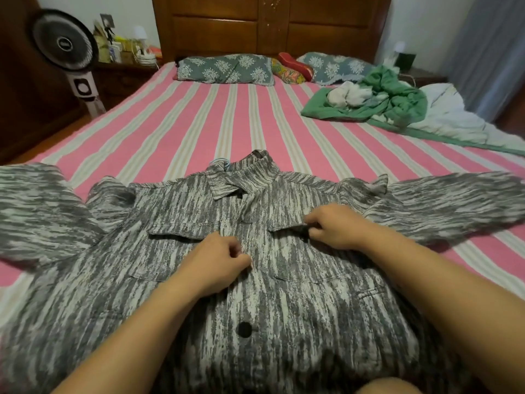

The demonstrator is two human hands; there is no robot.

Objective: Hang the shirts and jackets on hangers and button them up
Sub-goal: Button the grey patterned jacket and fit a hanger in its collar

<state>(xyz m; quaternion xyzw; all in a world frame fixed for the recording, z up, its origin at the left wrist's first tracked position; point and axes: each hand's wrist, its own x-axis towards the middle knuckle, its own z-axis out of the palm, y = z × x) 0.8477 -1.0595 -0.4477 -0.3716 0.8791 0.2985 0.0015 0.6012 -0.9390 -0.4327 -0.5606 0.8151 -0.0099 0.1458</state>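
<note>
I see a grey and white streaked jacket (284, 294) lying front-up across the near half of the bed (199, 115), collar toward the far side, both sleeves spread to left and right; the left sleeve runs off the left edge and the hem is cut off at the bottom. A light blue hanger (219, 161) shows only as a small loop of hook at the collar; the rest is hidden inside the jacket. My left hand (218, 260) sits on the centre front with fingers curled, pinching the cloth at the front edge; what lies under the fingertips is hidden. My right hand (336, 227) is on the right chest pocket flap, fingers curled and pinching its edge. One dark button (244, 329) shows lower on the front, near me. At the far right, a heap of green and white clothes (377, 95) lies blurred, so I cannot tell the separate garments apart. Pillows (224, 69) line the far headboard.
</note>
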